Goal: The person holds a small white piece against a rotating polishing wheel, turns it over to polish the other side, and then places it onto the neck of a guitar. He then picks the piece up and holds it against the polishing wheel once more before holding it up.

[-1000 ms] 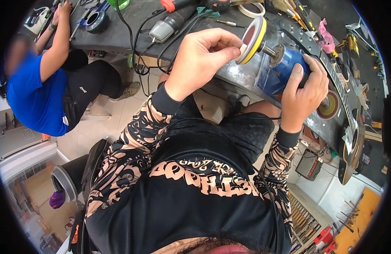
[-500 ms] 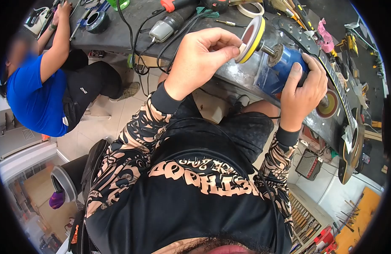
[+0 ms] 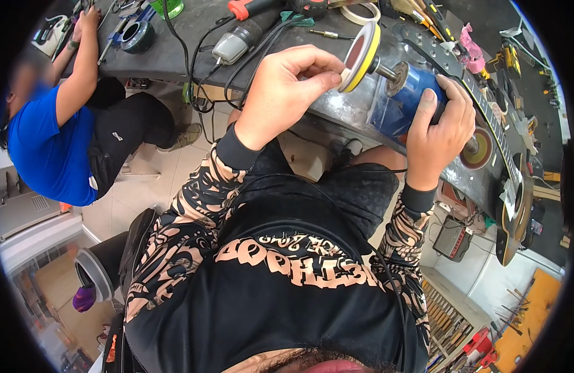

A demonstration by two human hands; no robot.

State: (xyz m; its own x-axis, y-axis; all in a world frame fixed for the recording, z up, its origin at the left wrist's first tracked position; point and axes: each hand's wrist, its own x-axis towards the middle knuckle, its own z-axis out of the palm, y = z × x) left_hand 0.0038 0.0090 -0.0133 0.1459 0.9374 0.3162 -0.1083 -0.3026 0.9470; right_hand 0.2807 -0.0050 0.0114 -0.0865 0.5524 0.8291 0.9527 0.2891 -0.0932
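At the disc [image 3: 369, 45], the left hand [image 3: 288, 93] still pinches a pale piece [image 3: 345, 74]

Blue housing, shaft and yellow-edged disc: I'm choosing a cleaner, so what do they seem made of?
The blue housing looks like painted metal, given its glossy coat. The shaft appears bare metal, grey with a sheen. The yellow-edged disc seems layered: its matte reddish-brown face suggests abrasive or felt, and its yellow band could be foam or rubber.
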